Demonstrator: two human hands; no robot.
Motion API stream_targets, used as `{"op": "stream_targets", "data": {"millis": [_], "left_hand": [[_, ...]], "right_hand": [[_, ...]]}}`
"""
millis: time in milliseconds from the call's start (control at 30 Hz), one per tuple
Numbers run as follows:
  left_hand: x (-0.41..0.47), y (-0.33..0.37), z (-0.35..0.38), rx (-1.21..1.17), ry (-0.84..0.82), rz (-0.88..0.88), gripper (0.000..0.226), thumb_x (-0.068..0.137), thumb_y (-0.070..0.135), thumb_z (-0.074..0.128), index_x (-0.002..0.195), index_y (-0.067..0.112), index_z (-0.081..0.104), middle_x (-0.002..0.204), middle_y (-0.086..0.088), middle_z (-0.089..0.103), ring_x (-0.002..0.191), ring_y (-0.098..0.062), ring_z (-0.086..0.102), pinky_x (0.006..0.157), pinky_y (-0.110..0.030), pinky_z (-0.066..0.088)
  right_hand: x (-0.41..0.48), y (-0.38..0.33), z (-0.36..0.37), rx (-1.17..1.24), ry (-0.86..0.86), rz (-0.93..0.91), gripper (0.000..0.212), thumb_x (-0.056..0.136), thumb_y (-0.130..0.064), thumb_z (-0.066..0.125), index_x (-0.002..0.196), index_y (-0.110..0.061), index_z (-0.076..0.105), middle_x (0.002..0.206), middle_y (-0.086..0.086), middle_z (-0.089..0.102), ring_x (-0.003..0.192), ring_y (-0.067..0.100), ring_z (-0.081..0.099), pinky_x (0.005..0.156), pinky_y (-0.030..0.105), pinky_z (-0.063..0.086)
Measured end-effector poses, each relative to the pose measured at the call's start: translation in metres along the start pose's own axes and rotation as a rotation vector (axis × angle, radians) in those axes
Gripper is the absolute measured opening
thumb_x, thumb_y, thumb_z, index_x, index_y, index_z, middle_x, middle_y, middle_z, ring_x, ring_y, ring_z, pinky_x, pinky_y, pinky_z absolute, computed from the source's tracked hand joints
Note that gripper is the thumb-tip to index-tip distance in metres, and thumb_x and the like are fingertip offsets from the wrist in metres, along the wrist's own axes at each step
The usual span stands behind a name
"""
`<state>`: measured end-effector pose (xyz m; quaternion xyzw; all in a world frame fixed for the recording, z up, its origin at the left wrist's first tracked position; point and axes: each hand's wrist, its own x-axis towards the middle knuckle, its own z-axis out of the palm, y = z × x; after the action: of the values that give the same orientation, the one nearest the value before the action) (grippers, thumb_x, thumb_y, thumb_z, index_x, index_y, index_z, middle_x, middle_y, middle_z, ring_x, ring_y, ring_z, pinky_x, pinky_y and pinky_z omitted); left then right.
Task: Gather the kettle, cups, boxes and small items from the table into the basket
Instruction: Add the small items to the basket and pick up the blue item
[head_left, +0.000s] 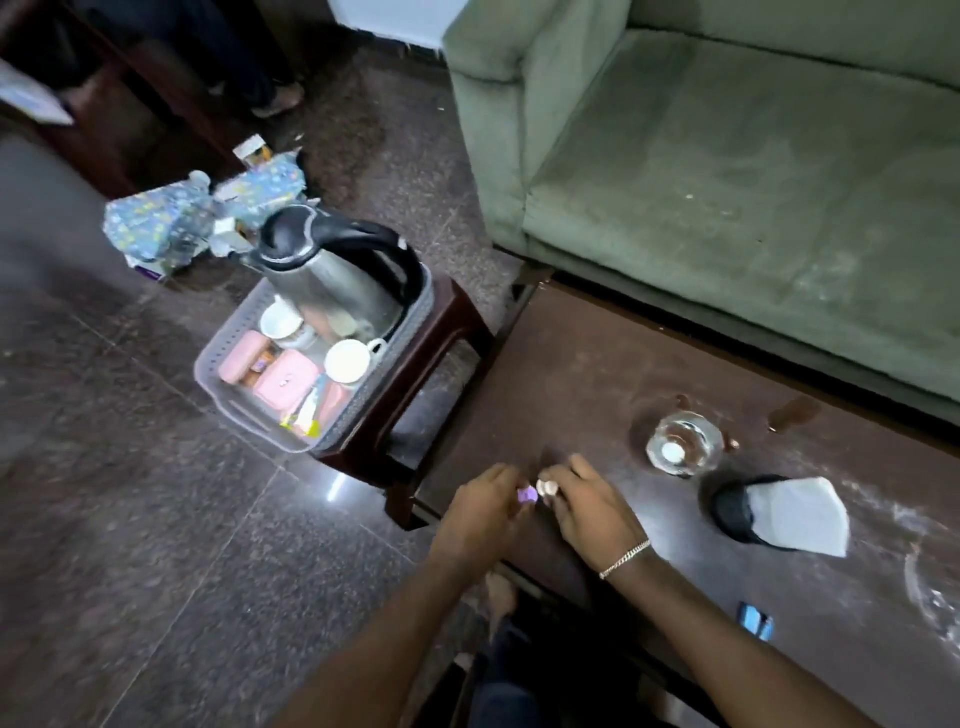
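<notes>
A clear plastic basket stands on a small dark stool left of the table. In it are a steel kettle with a black handle, two white cups, pink boxes and small packets. Both hands meet at the table's near left corner. My left hand pinches a small purple item. My right hand, with a bracelet on the wrist, pinches a small pale round item right beside it.
On the dark brown table stand a glass dish with a white piece inside, a black holder with white napkins and a small blue object. A green sofa lies behind. Wrapped parcels sit on the floor.
</notes>
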<state>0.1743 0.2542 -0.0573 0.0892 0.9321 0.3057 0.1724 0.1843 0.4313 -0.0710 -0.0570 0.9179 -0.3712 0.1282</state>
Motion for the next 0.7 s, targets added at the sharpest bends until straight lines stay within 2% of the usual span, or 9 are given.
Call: {"op": "stream_targets", "data": {"millis": [167, 300, 400, 533, 633, 700], "left_hand": [[0.011, -0.056, -0.098, -0.018, 0.257, -0.073, 0.015, 0.093, 0.028, 0.074, 0.09, 0.016, 0.067, 0.084, 0.003, 0.067, 0.078, -0.018, 0.065, 0.068, -0.027, 0.043], [0.022, -0.115, -0.173, 0.044, 0.394, -0.167, 0.015, 0.091, 0.025, 0.078, 0.091, 0.014, 0.068, 0.081, 0.0, 0.067, 0.072, -0.016, 0.058, 0.063, -0.024, 0.035], [0.031, -0.156, -0.213, 0.081, 0.432, -0.214, 0.012, 0.087, 0.017, 0.079, 0.093, 0.012, 0.069, 0.083, -0.004, 0.068, 0.07, -0.021, 0.061, 0.064, -0.031, 0.042], [0.045, -0.191, -0.237, 0.068, 0.446, -0.248, 0.012, 0.089, 0.017, 0.079, 0.091, 0.01, 0.07, 0.081, -0.005, 0.068, 0.066, -0.022, 0.061, 0.062, -0.028, 0.037], [0.054, -0.214, -0.244, 0.078, 0.418, -0.27, 0.012, 0.088, 0.016, 0.077, 0.094, 0.011, 0.068, 0.083, -0.002, 0.067, 0.065, -0.02, 0.058, 0.063, -0.034, 0.045], [0.059, -0.228, -0.246, 0.074, 0.396, -0.289, 0.013, 0.088, 0.016, 0.076, 0.095, 0.012, 0.067, 0.084, 0.002, 0.062, 0.065, -0.017, 0.053, 0.062, -0.033, 0.044]], "right_hand": [[0.072, -0.079, 0.009, 0.061, 0.042, -0.111, 0.016, 0.087, -0.006, 0.064, 0.102, -0.011, 0.069, 0.097, 0.007, 0.057, 0.084, 0.029, 0.062, 0.073, 0.04, 0.053], [0.133, -0.145, 0.029, 0.079, 0.041, -0.196, 0.023, 0.088, -0.007, 0.067, 0.111, -0.01, 0.069, 0.103, 0.008, 0.059, 0.09, 0.028, 0.063, 0.08, 0.036, 0.052], [0.179, -0.189, 0.05, 0.054, 0.023, -0.256, 0.023, 0.088, -0.007, 0.067, 0.11, -0.008, 0.069, 0.105, 0.01, 0.06, 0.095, 0.03, 0.063, 0.084, 0.032, 0.045], [0.225, -0.227, 0.078, -0.026, -0.015, -0.319, 0.024, 0.086, -0.01, 0.067, 0.11, -0.007, 0.071, 0.108, 0.014, 0.064, 0.1, 0.035, 0.061, 0.092, 0.043, 0.048], [0.249, -0.244, 0.099, -0.135, -0.058, -0.35, 0.028, 0.087, -0.017, 0.067, 0.114, -0.012, 0.07, 0.109, 0.011, 0.064, 0.102, 0.033, 0.06, 0.088, 0.047, 0.05], [0.261, -0.254, 0.112, -0.184, -0.087, -0.359, 0.027, 0.087, -0.021, 0.066, 0.113, -0.015, 0.069, 0.11, 0.009, 0.062, 0.104, 0.031, 0.058, 0.087, 0.047, 0.049]]}}
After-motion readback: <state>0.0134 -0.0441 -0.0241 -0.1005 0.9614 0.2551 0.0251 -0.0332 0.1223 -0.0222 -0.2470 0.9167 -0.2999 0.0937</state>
